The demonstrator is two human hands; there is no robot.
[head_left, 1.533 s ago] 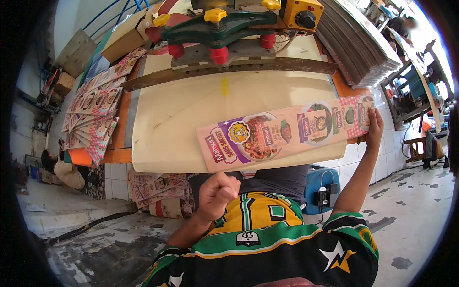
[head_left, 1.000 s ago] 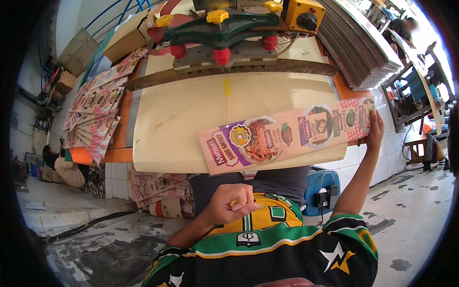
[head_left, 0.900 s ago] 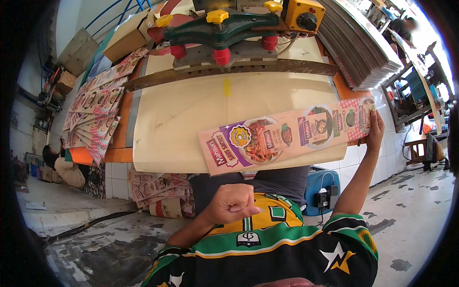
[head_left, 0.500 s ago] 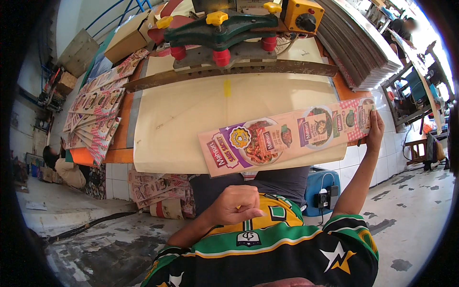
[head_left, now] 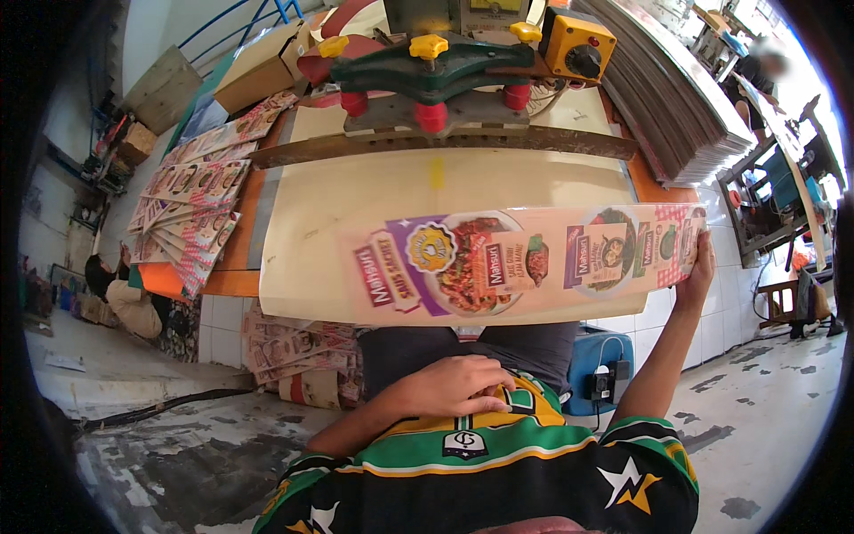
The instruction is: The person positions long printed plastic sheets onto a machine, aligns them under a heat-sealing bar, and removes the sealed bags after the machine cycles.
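My right hand (head_left: 699,272) grips the right end of a long pink printed card strip (head_left: 544,267), which has food pictures and a purple panel at its left end. The strip stretches leftward above a cream sheet (head_left: 325,218) covering the worktable, and its left end is smeared by motion. Lower down, my left hand (head_left: 458,389) rests against my shirt with nothing in it, its fingers loosely bent and a little apart. Across the far side of the sheet runs a metal bar (head_left: 534,140) beneath a green press frame (head_left: 445,76) with yellow knobs and red feet.
Printed strips (head_left: 200,182) lie fanned at the table's left, near a cardboard box (head_left: 262,67). More strips (head_left: 298,351) sit below the table. A tall stack of boards (head_left: 680,98) stands at right, beside a yellow control box (head_left: 576,46). Two people are in the background.
The strip's left end has swung leftward, and the strip lies more level across the view. My left hand has loosened from a fist and lowered onto my shirt. The view has shifted slightly.
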